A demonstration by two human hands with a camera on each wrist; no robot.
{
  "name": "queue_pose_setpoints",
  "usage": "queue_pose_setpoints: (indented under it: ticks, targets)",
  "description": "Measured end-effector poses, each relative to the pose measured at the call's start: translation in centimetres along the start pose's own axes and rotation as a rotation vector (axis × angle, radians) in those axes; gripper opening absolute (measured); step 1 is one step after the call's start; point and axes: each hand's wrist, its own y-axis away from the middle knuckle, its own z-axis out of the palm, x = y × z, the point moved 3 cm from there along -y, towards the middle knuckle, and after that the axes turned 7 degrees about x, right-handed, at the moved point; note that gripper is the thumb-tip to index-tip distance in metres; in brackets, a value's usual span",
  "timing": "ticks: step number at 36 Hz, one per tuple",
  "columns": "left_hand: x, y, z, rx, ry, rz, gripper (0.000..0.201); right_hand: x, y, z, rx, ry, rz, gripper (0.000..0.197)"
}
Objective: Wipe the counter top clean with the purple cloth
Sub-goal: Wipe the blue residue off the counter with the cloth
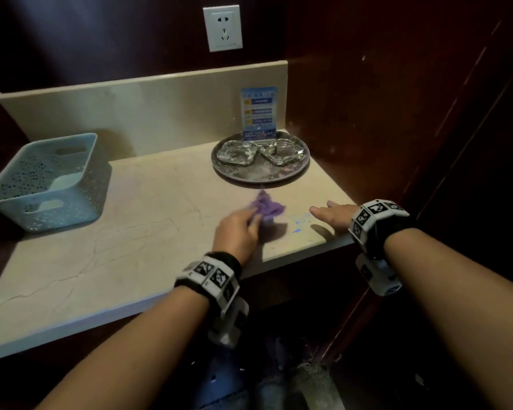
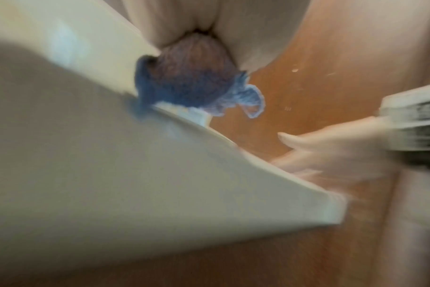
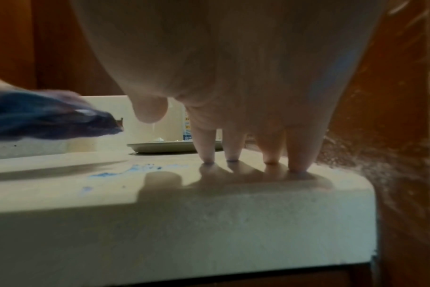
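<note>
Purple cloth (image 1: 266,206) motion-blurred, half hidden under left hand (image 1: 237,232) whose curled fingers gripped it, right hand (image 1: 333,215) flat, straight fingertips (image 3: 207,155) touching counter top (image 1: 148,208).

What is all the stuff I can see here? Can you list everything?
counter: one, beige, cracked, against the back wall
cloth: one, purple, bunched, on the counter in front of the tray
marks: several, blue, on the counter between the hands
basket: one, pale blue, perforated, far left of the counter
tray: one, round, dark, back right of the counter
ashtrays: two, clear glass, on the tray
card: one, blue, upright behind the ashtrays
socket: one, white, on the wall
left hand: grips the cloth
right hand: flat, fingertips on the counter's right end
</note>
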Motion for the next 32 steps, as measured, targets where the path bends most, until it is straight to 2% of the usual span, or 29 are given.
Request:
queue_pose_setpoints:
  ticks: [2,7,10,12,15,16,20,25,27,32]
  targets:
    - [-0.5,-2.0,-0.3,-0.022,-0.078,-0.057,0.032,0.0,0.1,0.1,-0.009,0.058,-0.01,0.059]
    - [-1.3,-3.6,3.5,-0.368,-0.381,-0.18,0.037,0.1,-0.4,0.4,-0.004,0.108,-0.02,0.055]
    - [0.2,-3.2,6.1,-0.455,-0.427,-0.177,0.051,0.8,-0.8,0.3,0.006,0.023,0.001,0.052]
    - [1.7,-2.9,7.3,-0.508,-0.412,-0.106,0.054,1.2,-1.1,0.6,-0.006,-0.001,-0.011,0.064]
    - [3.9,-1.9,8.4,-0.606,-0.392,0.018,0.056,1.9,-3.5,1.4,0.029,-0.053,-0.008,0.101]
    - [4.5,-1.3,8.7,-0.628,-0.384,0.057,0.056,2.3,-4.2,1.5,0.038,-0.064,0.001,0.105]
    - [5.9,0.7,8.9,-0.6,-0.29,0.217,0.055,2.2,-3.1,0.7,0.059,-0.064,0.017,0.08]
    - [5.2,2.4,7.3,-0.578,-0.122,0.383,0.041,2.4,-2.8,0.4,0.031,-0.06,0.001,0.076]
    - [4.6,1.6,6.2,-0.542,-0.087,0.371,0.037,2.7,-2.9,0.4,0.038,-0.089,0.005,0.073]
    - [3.8,-2.9,4.2,-0.397,-0.175,0.193,0.032,3.8,-4.2,1.1,0.053,-0.07,0.018,0.078]
